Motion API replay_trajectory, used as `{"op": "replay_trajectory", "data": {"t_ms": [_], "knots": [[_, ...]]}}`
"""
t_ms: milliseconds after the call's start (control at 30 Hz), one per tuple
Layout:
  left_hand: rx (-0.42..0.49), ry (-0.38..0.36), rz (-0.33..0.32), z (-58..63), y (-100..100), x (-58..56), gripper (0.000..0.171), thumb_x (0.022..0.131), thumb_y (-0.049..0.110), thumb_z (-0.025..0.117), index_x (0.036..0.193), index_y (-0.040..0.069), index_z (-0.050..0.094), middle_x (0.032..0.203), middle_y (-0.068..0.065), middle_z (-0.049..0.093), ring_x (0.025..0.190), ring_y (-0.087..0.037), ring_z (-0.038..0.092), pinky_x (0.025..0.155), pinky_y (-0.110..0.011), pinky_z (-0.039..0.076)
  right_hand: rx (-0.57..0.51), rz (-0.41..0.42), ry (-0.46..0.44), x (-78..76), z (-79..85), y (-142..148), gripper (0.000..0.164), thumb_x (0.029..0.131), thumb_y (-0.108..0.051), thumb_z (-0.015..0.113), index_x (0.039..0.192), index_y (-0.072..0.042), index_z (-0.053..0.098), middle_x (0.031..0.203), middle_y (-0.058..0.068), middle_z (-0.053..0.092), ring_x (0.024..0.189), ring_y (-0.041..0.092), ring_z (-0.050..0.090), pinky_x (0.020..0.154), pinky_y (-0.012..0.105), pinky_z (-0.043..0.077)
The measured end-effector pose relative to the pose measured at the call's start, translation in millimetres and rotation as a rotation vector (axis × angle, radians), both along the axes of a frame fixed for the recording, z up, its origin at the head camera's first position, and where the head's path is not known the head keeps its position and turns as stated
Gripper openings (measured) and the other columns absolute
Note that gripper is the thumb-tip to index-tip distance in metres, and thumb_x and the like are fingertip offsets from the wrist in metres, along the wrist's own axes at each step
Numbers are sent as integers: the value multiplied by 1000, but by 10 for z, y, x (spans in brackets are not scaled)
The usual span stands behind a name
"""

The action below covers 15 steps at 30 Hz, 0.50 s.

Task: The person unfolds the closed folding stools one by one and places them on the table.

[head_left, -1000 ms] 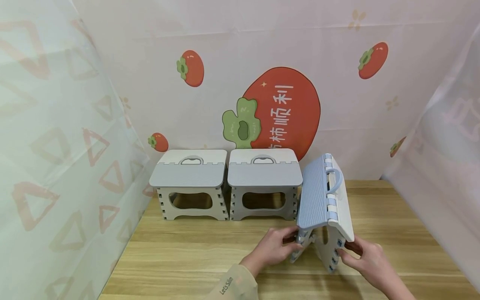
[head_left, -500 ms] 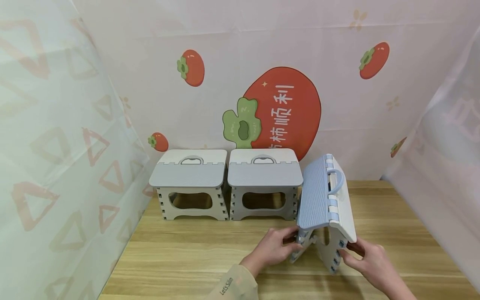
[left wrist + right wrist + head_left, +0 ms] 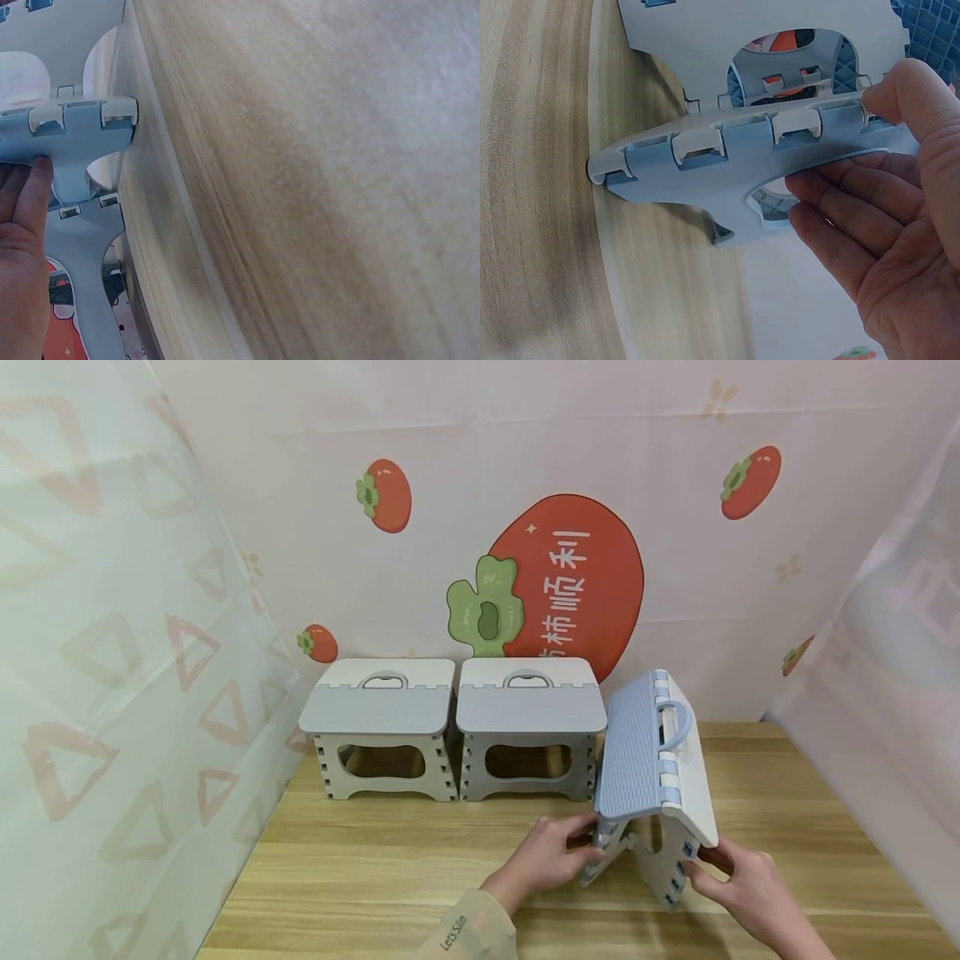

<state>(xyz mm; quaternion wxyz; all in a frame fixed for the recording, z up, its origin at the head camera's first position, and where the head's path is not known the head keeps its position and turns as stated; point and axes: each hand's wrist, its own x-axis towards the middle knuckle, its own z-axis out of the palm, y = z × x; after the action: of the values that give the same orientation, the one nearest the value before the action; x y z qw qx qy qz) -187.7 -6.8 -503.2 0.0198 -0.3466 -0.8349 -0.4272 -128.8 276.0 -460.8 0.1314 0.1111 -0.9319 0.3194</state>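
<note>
A blue and white folding stool [image 3: 632,747] stands partly unfolded on the right of the table in the head view. Its two seat halves slope down from a ridge with a blue carrying handle [image 3: 684,727]. At the near end, my left hand [image 3: 546,857] grips the edge of the left leg panel. My right hand [image 3: 738,883] holds the right leg panel [image 3: 663,868] by its hinged edge. In the right wrist view the thumb lies on that panel's edge [image 3: 742,139], with fingers beneath. The left wrist view shows fingers behind the blue leg panel [image 3: 82,146].
Two grey and white folding stools stand fully unfolded side by side, one at the left [image 3: 375,710] and one in the middle [image 3: 528,710], close to the back wall. The wooden tabletop [image 3: 360,877] extends in front of them. Patterned cloth [image 3: 420,593] covers the walls.
The right seat half and right leg panel have swung slightly rightward, and my right hand has moved with them. The gap between the leg panels is a little wider. My left hand stays in place.
</note>
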Motion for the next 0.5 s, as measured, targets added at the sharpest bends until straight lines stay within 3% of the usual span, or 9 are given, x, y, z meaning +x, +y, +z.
{"op": "replay_trajectory", "data": {"t_ms": [233, 500], "knots": [[1, -14, 0, 22, 6, 6, 50, 97, 27, 71, 142, 7, 59, 128, -9, 70, 114, -10, 68, 91, -14, 54, 6, 4, 25, -5, -12, 20, 36, 79, -8, 85, 113, -3, 74, 96, 14, 79, 84, -2, 69, 65, 18, 56], [4, -45, -1, 14, 4, -1, 50, 98, 26, 71, 143, 9, 59, 129, -8, 70, 114, -8, 67, 91, -12, 53, 23, -13, -7, 3, -4, 45, 39, 81, -10, 84, 118, -3, 74, 97, 12, 79, 82, 7, 73, 64, 23, 58]]}}
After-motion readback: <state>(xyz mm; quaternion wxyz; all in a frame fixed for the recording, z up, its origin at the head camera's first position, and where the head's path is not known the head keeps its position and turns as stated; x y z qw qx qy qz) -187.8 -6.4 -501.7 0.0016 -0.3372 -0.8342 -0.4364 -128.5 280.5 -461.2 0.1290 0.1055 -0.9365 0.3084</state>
